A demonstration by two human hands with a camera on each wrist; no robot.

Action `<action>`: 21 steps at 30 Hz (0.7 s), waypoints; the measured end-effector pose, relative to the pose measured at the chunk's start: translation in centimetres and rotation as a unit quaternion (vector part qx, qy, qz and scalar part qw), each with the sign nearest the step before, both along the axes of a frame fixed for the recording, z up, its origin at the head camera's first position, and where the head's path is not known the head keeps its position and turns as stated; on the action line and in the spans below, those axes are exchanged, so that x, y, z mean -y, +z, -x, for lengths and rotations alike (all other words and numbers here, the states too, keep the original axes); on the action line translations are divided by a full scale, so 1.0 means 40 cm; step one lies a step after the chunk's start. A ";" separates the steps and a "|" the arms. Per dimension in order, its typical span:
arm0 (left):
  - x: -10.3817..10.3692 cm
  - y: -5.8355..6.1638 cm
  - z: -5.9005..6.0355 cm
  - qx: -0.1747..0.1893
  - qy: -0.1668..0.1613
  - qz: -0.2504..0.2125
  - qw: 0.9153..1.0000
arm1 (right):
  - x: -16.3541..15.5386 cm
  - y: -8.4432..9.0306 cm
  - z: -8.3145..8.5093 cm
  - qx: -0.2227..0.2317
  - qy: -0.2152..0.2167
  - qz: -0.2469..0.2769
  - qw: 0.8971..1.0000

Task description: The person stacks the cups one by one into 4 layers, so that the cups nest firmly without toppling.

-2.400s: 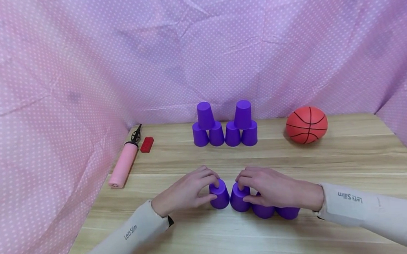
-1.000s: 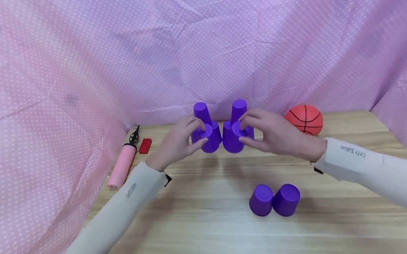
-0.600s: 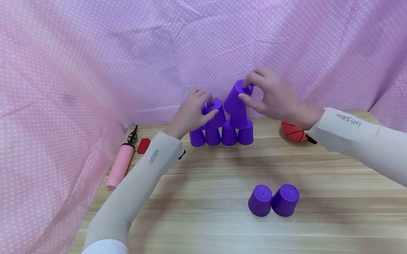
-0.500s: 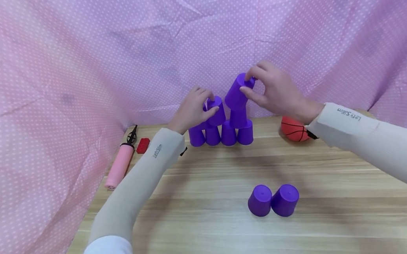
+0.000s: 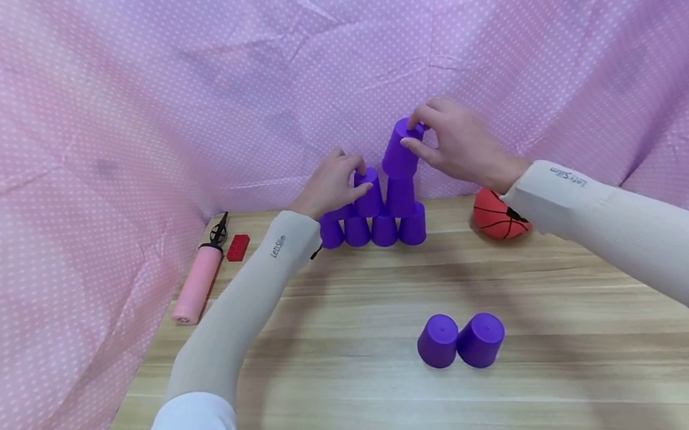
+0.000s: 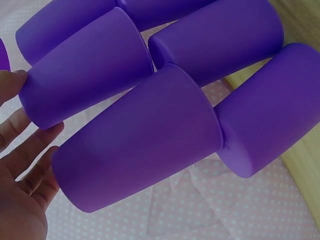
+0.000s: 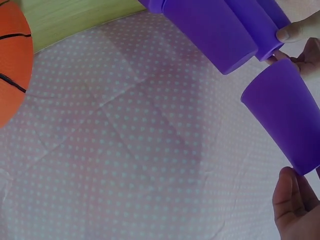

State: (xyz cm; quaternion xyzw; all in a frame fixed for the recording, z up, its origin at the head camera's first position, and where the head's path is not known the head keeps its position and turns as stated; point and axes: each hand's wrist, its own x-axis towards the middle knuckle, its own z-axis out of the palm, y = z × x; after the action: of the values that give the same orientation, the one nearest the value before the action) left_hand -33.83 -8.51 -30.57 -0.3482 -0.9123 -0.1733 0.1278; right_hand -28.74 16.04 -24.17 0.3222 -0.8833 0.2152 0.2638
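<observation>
Head cam: worn on head, aimed fwd + down; table & pink backdrop taken in from farthest off. L-wrist cam: set v. close to stacked cups, frame tilted. R-wrist cam: faced at backdrop, cups caught at upper R; ball shared w/ head view, cups shared by all 3.

A pale wood-grain desk

Along its far side, a row of four upside-down purple cups stands between a red block and a black-lined red ball; a pink pump lies beside the block, and nearer the front two more upside-down purple cups stand side by side.
</observation>
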 end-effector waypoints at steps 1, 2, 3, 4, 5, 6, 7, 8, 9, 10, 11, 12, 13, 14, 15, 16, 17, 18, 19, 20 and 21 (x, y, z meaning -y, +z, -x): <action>0.000 -0.001 0.000 0.003 0.001 0.003 1.000 | 0.002 0.000 0.004 0.009 0.002 -0.002 1.000; -0.001 -0.001 -0.001 0.004 0.001 0.005 1.000 | 0.004 -0.001 0.008 0.016 0.002 -0.006 1.000; -0.001 -0.002 -0.001 0.005 0.003 0.008 1.000 | 0.007 -0.002 0.012 0.024 0.001 -0.011 1.000; 0.000 -0.004 -0.001 0.007 0.005 0.011 1.000 | 0.010 -0.003 0.016 0.028 0.002 -0.016 0.999; 0.000 -0.005 -0.001 0.008 0.007 0.012 1.000 | 0.014 -0.005 0.020 0.031 0.003 -0.020 0.999; 0.000 -0.006 -0.002 0.009 0.007 0.013 1.000 | 0.017 -0.007 0.025 0.033 0.005 -0.024 0.999; 0.002 -0.008 -0.001 0.010 0.007 0.012 1.000 | 0.021 -0.009 0.029 0.034 0.009 -0.026 0.999; 0.003 -0.009 -0.001 0.008 0.008 0.012 1.000 | 0.025 -0.011 0.033 0.033 0.011 -0.028 0.999; 0.004 -0.009 -0.001 0.006 0.006 0.011 1.000 | 0.029 -0.012 0.036 0.032 0.014 -0.029 0.999; 0.005 -0.010 -0.001 0.003 0.004 0.007 1.000 | 0.032 -0.013 0.039 0.030 0.017 -0.029 0.999; 0.006 -0.009 -0.001 -0.001 -0.001 0.003 1.000 | 0.035 -0.013 0.041 0.033 0.017 -0.028 0.999; 0.007 -0.009 -0.001 -0.003 -0.004 -0.002 1.000 | 0.037 -0.013 0.044 0.032 0.018 -0.028 0.999; 0.009 -0.009 -0.001 -0.006 -0.005 -0.005 1.000 | 0.040 -0.012 0.047 0.033 0.019 -0.029 0.999; 0.010 -0.008 0.000 -0.008 -0.007 -0.010 1.000 | 0.042 -0.012 0.049 0.034 0.017 -0.033 0.999; 0.012 -0.009 0.000 -0.009 -0.008 -0.014 1.000 | 0.045 -0.012 0.051 0.036 0.016 -0.036 0.999; 0.013 -0.009 0.001 -0.009 -0.008 -0.017 1.000 | 0.047 -0.012 0.054 0.040 0.016 -0.039 0.998; 0.014 -0.009 0.001 -0.009 -0.007 -0.018 1.000 | 0.049 -0.012 0.056 0.042 0.015 -0.041 0.998; 0.015 -0.010 0.002 -0.007 -0.005 -0.019 1.000 | 0.052 -0.013 0.059 0.042 0.016 -0.044 0.998; 0.016 -0.011 0.002 -0.006 -0.004 -0.020 1.000 | 0.054 -0.013 0.060 0.044 0.015 -0.046 0.998; 0.017 -0.011 0.002 -0.004 -0.004 -0.021 1.000 | 0.056 -0.014 0.061 0.045 0.015 -0.047 0.998; 0.017 -0.012 0.002 -0.003 -0.003 -0.020 1.000 | 0.058 -0.014 0.063 0.044 0.014 -0.048 0.998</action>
State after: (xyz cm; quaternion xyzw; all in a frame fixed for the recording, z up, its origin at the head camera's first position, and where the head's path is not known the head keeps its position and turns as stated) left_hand -33.92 -9.20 -31.04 -0.3489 -0.9072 -0.1908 0.1374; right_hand -31.24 13.71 -24.71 0.3370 -0.8989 0.1900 0.2057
